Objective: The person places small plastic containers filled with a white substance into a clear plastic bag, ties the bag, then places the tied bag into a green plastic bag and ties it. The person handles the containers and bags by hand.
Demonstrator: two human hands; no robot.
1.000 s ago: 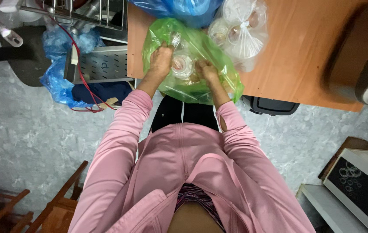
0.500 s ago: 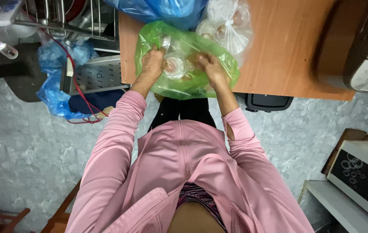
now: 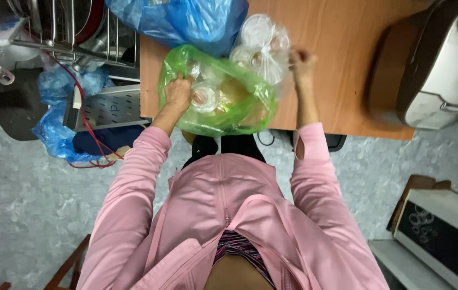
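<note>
At the near edge of the wooden tabletop [image 3: 342, 80], the left hand [image 3: 178, 92] is closed on the green plastic bag [image 3: 240, 102] at its nine o'clock side, while the right hand [image 3: 302, 62], fisted, grips the clear bag of cups [image 3: 258, 45] at three o'clock.

Pink zip-front jacket, long pink sleeves to the wrists, striped top beneath, dark trousers
</note>
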